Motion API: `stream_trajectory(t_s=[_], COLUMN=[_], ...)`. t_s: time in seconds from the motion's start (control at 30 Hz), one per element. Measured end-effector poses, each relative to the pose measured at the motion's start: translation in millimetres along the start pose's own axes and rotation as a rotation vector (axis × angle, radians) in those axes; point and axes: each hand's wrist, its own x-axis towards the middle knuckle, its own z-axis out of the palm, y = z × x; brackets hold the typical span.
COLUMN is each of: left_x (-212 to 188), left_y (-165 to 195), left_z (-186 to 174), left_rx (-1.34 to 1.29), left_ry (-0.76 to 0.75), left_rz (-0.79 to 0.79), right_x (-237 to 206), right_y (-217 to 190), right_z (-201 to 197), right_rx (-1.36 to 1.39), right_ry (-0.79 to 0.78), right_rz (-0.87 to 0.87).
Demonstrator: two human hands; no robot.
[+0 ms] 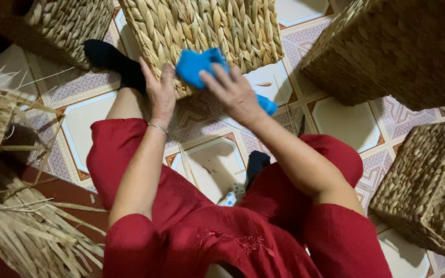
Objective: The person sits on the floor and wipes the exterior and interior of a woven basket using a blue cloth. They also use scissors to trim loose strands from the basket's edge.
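Note:
A woven straw basket stands on the tiled floor in front of me, between my legs in red trousers. My left hand lies flat against its lower left corner, fingers spread on the weave. My right hand presses a bright blue cloth against the basket's side; a fold of the same cloth shows below my wrist. A thin bracelet circles my left wrist.
More woven baskets stand around: one at the top left, a large one at the top right, another at the right. Loose dried straw is heaped at the left. My dark-socked foot rests beside the basket.

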Motion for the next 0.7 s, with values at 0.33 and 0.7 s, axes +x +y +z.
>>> stream_trajectory(t_s=[0.33, 0.7], left_x=[8, 7], left_y=[7, 30], left_z=[0, -10], left_rx=[-0.053, -0.37], left_ry=[-0.027, -0.136], left_rz=[-0.015, -0.117], right_x=[-54, -34], right_y=[119, 162], right_z=[11, -5], right_rx=[-0.092, 1.258], right_ry=[0.206, 0.298], right_rz=[0.567, 1.099])
